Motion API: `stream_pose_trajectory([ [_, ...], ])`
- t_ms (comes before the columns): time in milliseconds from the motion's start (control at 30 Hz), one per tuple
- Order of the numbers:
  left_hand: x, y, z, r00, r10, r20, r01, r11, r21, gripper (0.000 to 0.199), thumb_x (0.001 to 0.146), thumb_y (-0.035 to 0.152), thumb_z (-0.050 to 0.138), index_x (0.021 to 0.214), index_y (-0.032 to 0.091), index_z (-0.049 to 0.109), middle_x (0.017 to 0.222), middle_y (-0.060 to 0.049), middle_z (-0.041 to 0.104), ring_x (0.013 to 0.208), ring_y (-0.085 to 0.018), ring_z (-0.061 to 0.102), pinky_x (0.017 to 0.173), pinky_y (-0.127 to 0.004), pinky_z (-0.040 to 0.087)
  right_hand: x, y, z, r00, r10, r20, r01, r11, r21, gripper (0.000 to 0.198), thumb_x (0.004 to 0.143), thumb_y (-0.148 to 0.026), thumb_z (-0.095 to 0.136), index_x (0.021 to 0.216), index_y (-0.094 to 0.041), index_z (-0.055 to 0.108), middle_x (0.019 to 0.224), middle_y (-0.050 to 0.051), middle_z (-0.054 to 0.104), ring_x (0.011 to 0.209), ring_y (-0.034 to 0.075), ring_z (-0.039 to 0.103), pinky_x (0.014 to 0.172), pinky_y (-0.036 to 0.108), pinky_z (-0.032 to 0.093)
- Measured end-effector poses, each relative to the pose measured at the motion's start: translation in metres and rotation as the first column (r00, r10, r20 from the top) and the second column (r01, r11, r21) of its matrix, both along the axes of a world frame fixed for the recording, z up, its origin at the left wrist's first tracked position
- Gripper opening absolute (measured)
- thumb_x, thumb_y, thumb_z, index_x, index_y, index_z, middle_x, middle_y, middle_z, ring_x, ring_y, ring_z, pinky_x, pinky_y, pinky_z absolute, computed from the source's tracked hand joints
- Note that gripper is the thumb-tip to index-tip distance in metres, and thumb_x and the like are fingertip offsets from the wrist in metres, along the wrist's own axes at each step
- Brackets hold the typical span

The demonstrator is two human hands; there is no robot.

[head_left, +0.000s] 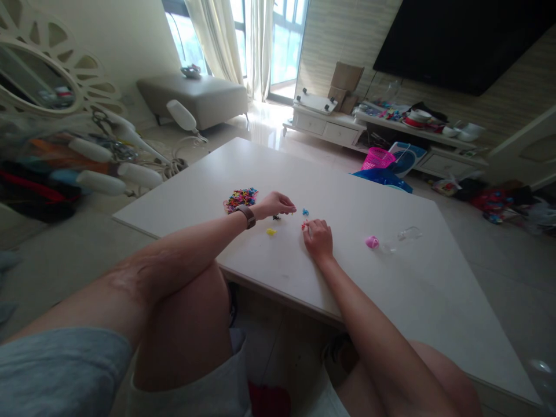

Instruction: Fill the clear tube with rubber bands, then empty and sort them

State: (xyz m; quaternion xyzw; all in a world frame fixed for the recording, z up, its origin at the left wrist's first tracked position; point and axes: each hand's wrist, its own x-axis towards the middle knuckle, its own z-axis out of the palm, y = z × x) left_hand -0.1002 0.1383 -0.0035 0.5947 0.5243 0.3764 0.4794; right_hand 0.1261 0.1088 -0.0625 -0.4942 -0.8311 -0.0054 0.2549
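Note:
My left hand (276, 204), with a watch (247, 216) on its wrist, is closed in a pinch above the white table (260, 260). What it pinches is too small to name. My right hand (318, 236) rests on the table with its fingers curled and closed around a small red piece (303, 226). Beyond the right hand lies a small blue cluster (305, 212). A yellow cluster (271, 231) and a black cluster (276, 217) lie near my left hand. Behind the left wrist is a heap of small multicoloured pieces (241, 199); their kind is unclear.
On the table's right side are a pink egg-shaped item (372, 242) and a clear plastic container (409, 233). A pink basket (377, 158) and blue plastic (382, 178) stand past the far edge. A lamp with several white shades (181, 116) is at the left.

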Motion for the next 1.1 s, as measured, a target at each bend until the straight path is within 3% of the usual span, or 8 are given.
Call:
stream_pose_trajectory([
  [167,0.003,-0.002,0.002,1.0,0.002,-0.011,-0.002,1.0,-0.019,0.028,0.067,0.037,0.086,0.079,0.012,0.078,0.07,-0.006,0.07,0.063,-0.011,0.059,0.055,-0.023,0.042,0.0,-0.002,0.003,1.0,0.026,0.002,-0.026,1.0,-0.002,0.024,0.098,-0.024,0.046,0.102,-0.022,0.069,0.105,0.009,0.069,0.104,0.026,0.056,0.088,0.038,0.04],
  [533,0.01,-0.001,-0.004,0.997,-0.019,-0.072,0.019,1.0,-0.009,0.029,0.071,0.041,0.082,0.08,0.014,0.078,0.067,-0.006,0.068,0.059,-0.011,0.057,0.054,-0.022,0.042,0.003,-0.01,0.01,0.942,0.336,0.01,-0.336,0.941,0.029,0.054,0.094,-0.029,0.051,0.148,-0.019,0.047,0.145,0.012,0.056,0.129,0.026,0.051,0.103,0.039,0.041],
  [867,0.008,0.002,-0.002,0.996,-0.066,-0.064,0.067,0.998,0.001,0.03,0.071,0.041,0.081,0.085,0.014,0.08,0.07,-0.007,0.071,0.063,-0.012,0.06,0.055,-0.022,0.044,0.002,-0.009,0.01,0.948,0.317,-0.013,-0.318,0.947,-0.046,0.053,0.094,-0.029,0.051,0.146,-0.021,0.05,0.148,0.01,0.054,0.133,0.027,0.05,0.108,0.042,0.041],
  [1000,-0.012,0.004,0.011,0.962,-0.192,-0.195,0.197,0.98,0.01,0.025,0.068,0.037,0.082,0.079,0.015,0.081,0.071,-0.006,0.073,0.066,-0.014,0.062,0.06,-0.024,0.045,0.001,-0.008,0.008,0.955,0.294,-0.041,-0.295,0.955,-0.021,0.043,0.094,-0.028,0.051,0.135,-0.019,0.058,0.143,0.011,0.058,0.131,0.026,0.051,0.107,0.041,0.042],
  [1100,-0.031,0.003,0.015,0.869,-0.386,-0.31,0.355,0.922,-0.152,0.022,0.062,0.034,0.084,0.076,0.017,0.082,0.071,-0.005,0.075,0.067,-0.015,0.064,0.062,-0.024,0.046,0.0,-0.008,0.007,0.96,0.278,-0.042,-0.279,0.96,-0.021,0.039,0.094,-0.027,0.051,0.131,-0.02,0.06,0.141,0.011,0.059,0.13,0.026,0.052,0.106,0.041,0.043],
])
